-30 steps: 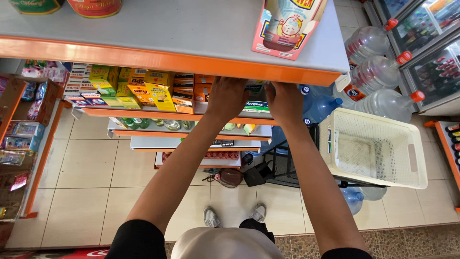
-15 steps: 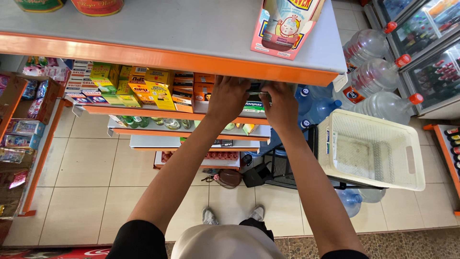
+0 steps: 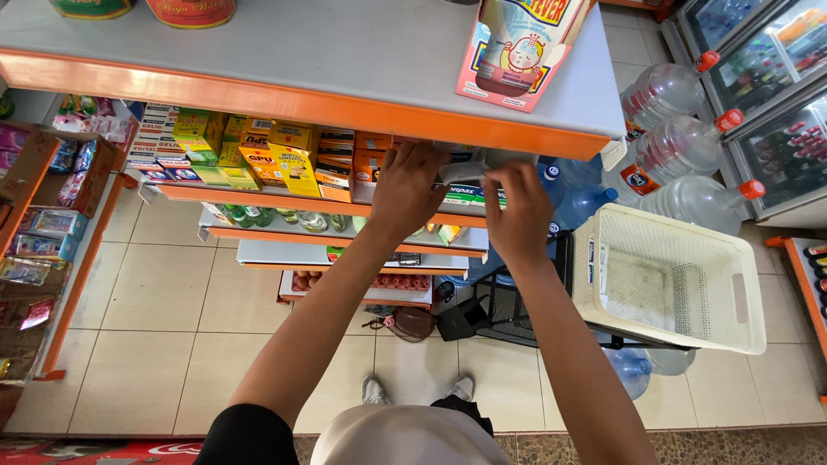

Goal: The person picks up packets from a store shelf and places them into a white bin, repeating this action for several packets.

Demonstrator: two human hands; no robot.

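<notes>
Both of my hands reach under the grey top shelf (image 3: 345, 60) with its orange front edge, to the shelf below. My left hand (image 3: 409, 189) rests with curled fingers on the small boxes there. My right hand (image 3: 519, 211) pinches a small white and green box (image 3: 465, 191) between thumb and fingers. The box lies flat between the two hands, and the left fingertips touch its left end. Whether the left hand grips it is unclear.
Yellow, green and orange medicine boxes (image 3: 258, 159) fill the second shelf to the left. A pink carton (image 3: 517, 52) stands on the top shelf. A cream plastic basket (image 3: 672, 280) sits to the right, beside large water bottles (image 3: 680, 142) and a drinks fridge (image 3: 775, 77).
Both hands have drawn back slightly from under the top shelf, and the white and green box now shows between them.
</notes>
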